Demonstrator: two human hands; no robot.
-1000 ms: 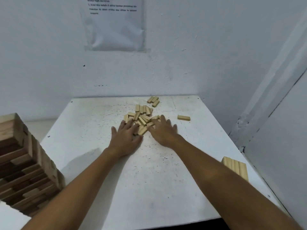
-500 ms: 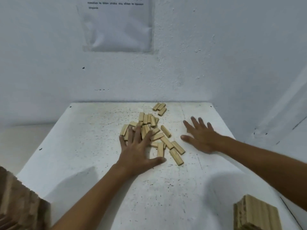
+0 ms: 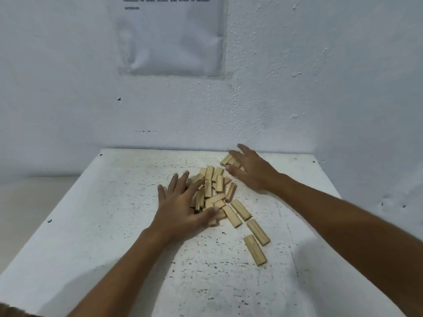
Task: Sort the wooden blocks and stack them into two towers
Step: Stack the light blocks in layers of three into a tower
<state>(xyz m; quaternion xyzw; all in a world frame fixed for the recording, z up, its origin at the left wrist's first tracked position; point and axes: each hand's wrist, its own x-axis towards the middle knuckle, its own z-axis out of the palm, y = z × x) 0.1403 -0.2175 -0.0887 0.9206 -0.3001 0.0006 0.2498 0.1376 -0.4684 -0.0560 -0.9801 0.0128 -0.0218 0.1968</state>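
Note:
Several pale wooden blocks [image 3: 214, 188] lie in a loose heap on the white speckled table [image 3: 114, 225], past its middle. My left hand [image 3: 180, 207] lies flat on the heap's near left side, fingers spread, thumb against a block. My right hand [image 3: 251, 170] reaches to the far side, fingers straight, touching a small group of blocks [image 3: 229, 160] near the back edge. Three blocks trail toward me on the right, the nearest block [image 3: 255, 250] lying alone.
A white wall rises right behind the table, with a printed paper sheet [image 3: 170, 35] taped to it. A brown corner of something [image 3: 9, 311] shows at the bottom left edge. Table edges run close on the left and right.
My right hand moved from the table's right side up to the far blocks. My left hand has dragged the heap nearer, leaving blocks trailing. The stacks at the lower corners have left the view.

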